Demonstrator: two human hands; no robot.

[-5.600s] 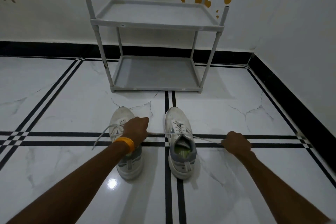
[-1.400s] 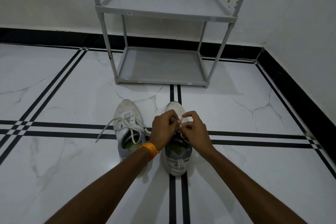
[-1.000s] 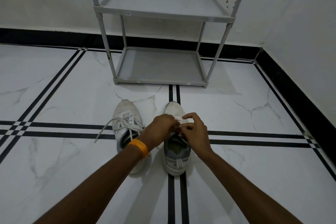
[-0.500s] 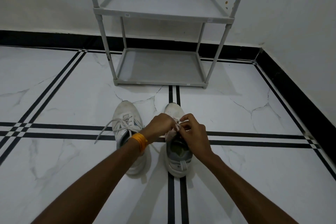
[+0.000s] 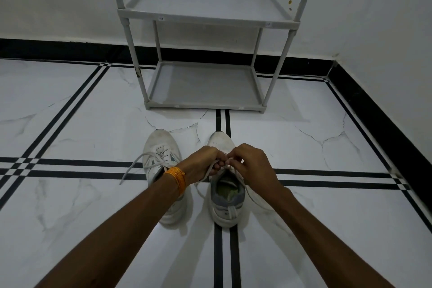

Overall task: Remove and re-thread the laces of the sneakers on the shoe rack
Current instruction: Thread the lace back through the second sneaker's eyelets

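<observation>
Two white sneakers stand side by side on the floor, toes pointing at the rack. The right sneaker (image 5: 225,203) has a grey heel collar and a green insole. My left hand (image 5: 203,164) and my right hand (image 5: 251,166) meet over its tongue, both pinching its white lace (image 5: 205,176); loose ends trail down either side. The left sneaker (image 5: 161,149) is laced, with one loose end (image 5: 131,168) lying out to the left. My left forearm covers its heel.
A grey two-shelf plastic shoe rack (image 5: 205,16) stands against the far wall with both shelves bare. White walls with a black skirting (image 5: 385,133) close the far side and the right side. The floor is glossy white tile with black stripes.
Earlier my hands were spread wide, pulling the right sneaker's lace taut sideways. They have since come together over its tongue and in the last second only the fingers shift on the lace.
</observation>
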